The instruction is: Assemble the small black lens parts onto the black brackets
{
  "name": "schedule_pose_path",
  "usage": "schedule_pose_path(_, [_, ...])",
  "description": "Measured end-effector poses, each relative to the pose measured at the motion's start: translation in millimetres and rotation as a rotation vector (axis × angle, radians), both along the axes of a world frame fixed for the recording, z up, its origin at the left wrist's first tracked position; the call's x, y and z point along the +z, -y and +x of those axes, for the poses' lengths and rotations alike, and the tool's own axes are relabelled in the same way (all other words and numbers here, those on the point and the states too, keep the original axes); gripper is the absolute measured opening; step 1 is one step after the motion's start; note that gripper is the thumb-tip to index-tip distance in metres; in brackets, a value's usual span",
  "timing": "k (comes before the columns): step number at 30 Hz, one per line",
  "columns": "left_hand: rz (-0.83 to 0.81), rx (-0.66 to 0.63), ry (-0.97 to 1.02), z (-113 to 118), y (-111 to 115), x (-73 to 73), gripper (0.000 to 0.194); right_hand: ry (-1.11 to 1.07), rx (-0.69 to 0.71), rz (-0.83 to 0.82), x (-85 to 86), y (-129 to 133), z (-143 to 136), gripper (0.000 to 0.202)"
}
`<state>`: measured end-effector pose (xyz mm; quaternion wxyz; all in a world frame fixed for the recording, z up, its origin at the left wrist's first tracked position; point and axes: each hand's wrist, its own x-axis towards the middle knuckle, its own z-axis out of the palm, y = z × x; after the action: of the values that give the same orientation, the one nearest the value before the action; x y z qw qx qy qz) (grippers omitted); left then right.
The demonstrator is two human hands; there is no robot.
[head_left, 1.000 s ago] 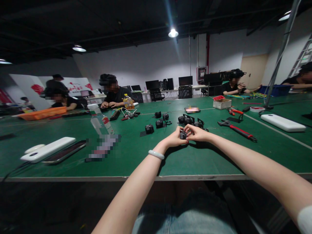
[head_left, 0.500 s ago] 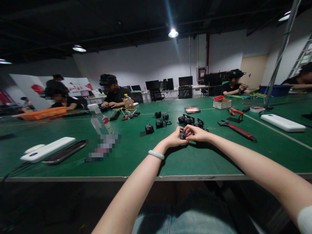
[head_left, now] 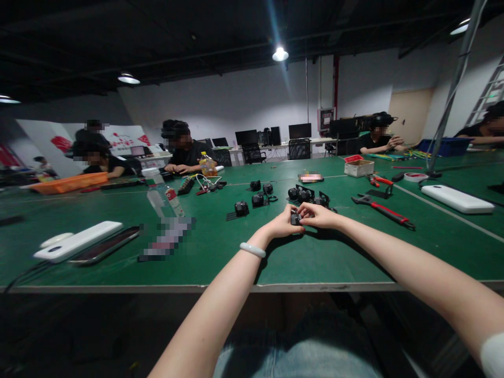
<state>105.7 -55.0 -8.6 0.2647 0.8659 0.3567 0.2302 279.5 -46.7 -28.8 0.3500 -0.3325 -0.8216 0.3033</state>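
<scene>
Between my two hands, just above the green table [head_left: 331, 262], is a small black part [head_left: 295, 217]. My left hand [head_left: 284, 222] grips it from the left, thumb at the near side. From the right, my right hand [head_left: 317, 215] closes its fingers on the same part; its fingertips partly cover it. Right behind my hands lies a cluster of black parts with brackets [head_left: 303, 194]. Farther left stand more black parts, one of them [head_left: 258, 199] with a ring beside it and another [head_left: 239, 209] on a flat slotted plate.
To the right lie an adjustable wrench [head_left: 384, 211], red-handled pliers [head_left: 380, 181] and a white power bank [head_left: 457, 199]. On the left are another white power bank [head_left: 81, 240], a phone [head_left: 106, 245] and a clear bottle [head_left: 156, 194]. A metal pole [head_left: 452, 89] rises at right. Several people sit across the table.
Both hands stay almost in place around the small black part, with only slight finger movement. The things on the table have not moved.
</scene>
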Motion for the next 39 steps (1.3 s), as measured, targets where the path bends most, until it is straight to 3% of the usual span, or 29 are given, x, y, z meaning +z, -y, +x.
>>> schedule_pose_path(24, [-0.018, -0.011, 0.016, 0.3, -0.4, 0.3, 0.054, 0.023, -0.060, 0.015, 0.3, -2.5, -0.5, 0.028])
schedule_pose_path(34, [0.005, 0.003, 0.002, -1.8, -5.5, -3.4, 0.056, -0.093, -0.020, -0.087, -3.6, -3.6, -1.0, 0.030])
schedule_pose_path(39, [0.035, 0.009, -0.013, -1.9, -4.4, -2.7, 0.057, -0.160, 0.069, -0.117, -0.1, 0.7, -1.3, 0.028])
